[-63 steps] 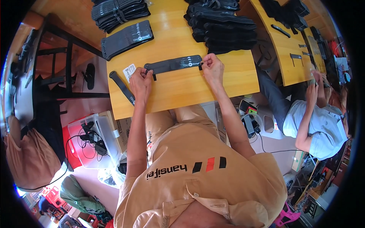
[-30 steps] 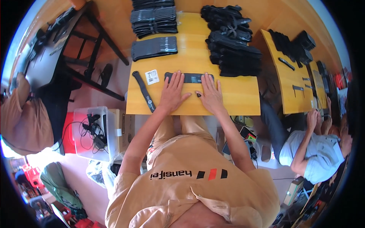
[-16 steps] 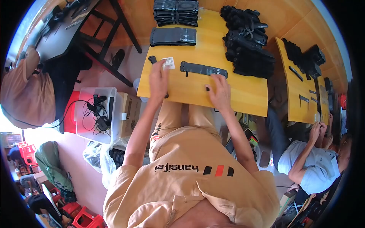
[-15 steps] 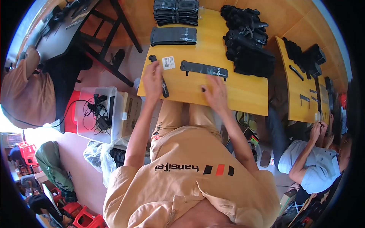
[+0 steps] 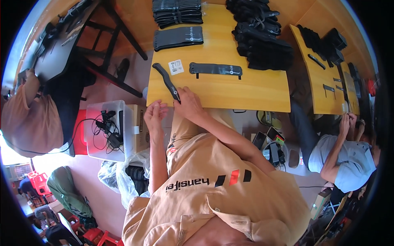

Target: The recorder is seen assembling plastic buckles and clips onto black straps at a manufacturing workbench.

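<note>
A narrow black strap (image 5: 165, 79) lies slantwise at the table's left, slightly bent, its lower end near the front edge. My right hand (image 5: 189, 103) reaches across to that end and pinches it; the fingertips are partly hidden. My left hand (image 5: 155, 116) is just off the front edge, left of the strap. Its fingers are loosely bent and apart, with nothing visible in them. Beside the strap is a white printed label sheet (image 5: 176, 67). Right of that lies a flat black packaged strip (image 5: 215, 69) with two small dark tabs below it.
The yellow table (image 5: 230, 96) also bears a tied stack of black packages (image 5: 177, 13), a flat black pile (image 5: 178, 39) and heaped black straps (image 5: 264, 47). A clear bin of cables (image 5: 107, 131) stands at left. Co-workers sit on both sides.
My left hand has dropped from the strap's upper part to below the table edge. My right hand has moved left from the packaged strip to the strap's lower end. The strap has become bent.
</note>
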Tool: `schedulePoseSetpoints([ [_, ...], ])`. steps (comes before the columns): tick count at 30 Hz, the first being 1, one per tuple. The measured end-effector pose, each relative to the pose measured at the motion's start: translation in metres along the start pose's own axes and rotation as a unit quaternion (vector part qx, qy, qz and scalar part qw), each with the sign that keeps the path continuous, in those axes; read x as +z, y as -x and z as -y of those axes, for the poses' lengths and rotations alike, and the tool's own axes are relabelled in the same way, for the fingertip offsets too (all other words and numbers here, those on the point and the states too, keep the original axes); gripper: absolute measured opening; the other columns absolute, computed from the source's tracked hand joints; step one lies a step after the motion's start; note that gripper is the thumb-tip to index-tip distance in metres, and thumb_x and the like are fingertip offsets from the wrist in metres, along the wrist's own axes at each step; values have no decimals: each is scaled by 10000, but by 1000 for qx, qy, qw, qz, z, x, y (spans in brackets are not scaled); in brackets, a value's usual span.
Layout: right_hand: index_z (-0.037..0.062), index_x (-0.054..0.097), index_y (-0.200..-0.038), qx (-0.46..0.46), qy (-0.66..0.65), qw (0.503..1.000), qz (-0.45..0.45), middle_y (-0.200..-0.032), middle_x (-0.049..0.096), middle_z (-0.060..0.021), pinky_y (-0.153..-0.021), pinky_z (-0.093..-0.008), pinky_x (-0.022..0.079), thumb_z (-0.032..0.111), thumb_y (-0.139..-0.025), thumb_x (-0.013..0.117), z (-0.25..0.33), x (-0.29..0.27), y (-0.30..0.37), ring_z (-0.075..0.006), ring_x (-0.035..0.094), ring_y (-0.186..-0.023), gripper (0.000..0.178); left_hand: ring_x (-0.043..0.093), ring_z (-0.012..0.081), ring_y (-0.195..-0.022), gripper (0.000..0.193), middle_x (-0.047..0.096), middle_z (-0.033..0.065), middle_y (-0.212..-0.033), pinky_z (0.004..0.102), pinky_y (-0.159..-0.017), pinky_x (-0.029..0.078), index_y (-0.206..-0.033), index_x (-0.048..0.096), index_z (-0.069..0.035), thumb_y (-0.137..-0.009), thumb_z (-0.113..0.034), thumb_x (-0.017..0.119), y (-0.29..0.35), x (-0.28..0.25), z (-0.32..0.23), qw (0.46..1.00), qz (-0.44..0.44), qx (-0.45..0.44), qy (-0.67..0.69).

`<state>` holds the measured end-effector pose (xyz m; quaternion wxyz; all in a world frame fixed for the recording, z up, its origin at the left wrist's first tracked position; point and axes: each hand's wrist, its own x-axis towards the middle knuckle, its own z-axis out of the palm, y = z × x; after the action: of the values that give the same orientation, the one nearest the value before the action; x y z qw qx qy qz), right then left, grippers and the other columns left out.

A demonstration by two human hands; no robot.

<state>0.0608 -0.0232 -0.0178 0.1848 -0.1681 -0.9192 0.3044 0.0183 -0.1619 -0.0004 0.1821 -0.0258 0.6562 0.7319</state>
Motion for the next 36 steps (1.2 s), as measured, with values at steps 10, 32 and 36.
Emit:
schedulePoseSetpoints([
  [10,4,576,-1000,170,-443,877,81,-734,571,-31,-538,-199,450,9,-779,624,-8,-98,21,-81,541,-613,226,615,90,-688,256,641,46,-804,190,-600,494,-1005,595,-3,-880,-226,589,-4,69,-19,945,266,-146,124],
  [32,-31,648,-846,-75,-217,973,-26,-793,635,-111,-595,-251,506,-79,-706,645,-8,-171,23,-186,635,-668,148,615,94,-652,169,629,52,-755,212,-573,533,-895,592,9,-794,-95,679,29,119,-71,974,227,-13,18],
  [36,-22,642,-832,-100,-189,976,-27,-777,632,-103,-571,-269,504,-78,-700,646,-10,-170,22,-207,630,-652,143,609,94,-636,172,629,54,-752,219,-564,534,-887,588,6,-799,-111,679,28,121,-70,974,224,-8,5],
])
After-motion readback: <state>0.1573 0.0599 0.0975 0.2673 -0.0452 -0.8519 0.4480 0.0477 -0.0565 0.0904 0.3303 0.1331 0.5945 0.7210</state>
